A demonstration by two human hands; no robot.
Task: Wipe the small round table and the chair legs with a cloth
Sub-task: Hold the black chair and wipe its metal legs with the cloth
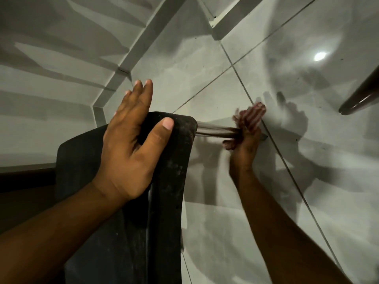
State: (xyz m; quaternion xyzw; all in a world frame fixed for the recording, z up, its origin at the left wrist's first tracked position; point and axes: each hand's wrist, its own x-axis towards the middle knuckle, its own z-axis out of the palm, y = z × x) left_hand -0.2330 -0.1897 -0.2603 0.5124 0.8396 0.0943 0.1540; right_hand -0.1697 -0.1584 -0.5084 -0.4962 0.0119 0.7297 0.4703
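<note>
A black chair seat (176, 152) fills the lower middle, dusty along its edge. My left hand (131, 144) rests flat on the seat's corner, fingers apart and thumb over the rim. A thin chair leg (213, 131) runs from under the seat down toward the floor on the right, blurred. My right hand (245, 144) is closed around that leg near its lower end, with a red-and-white striped cloth (251, 116) bunched in the grip. The small round table is out of sight.
Glossy grey floor tiles (307, 160) with dark grout lines lie beneath. A dark wooden furniture leg (361, 99) enters at the right edge. A grey skirting and wall corner (123, 70) run along the upper left.
</note>
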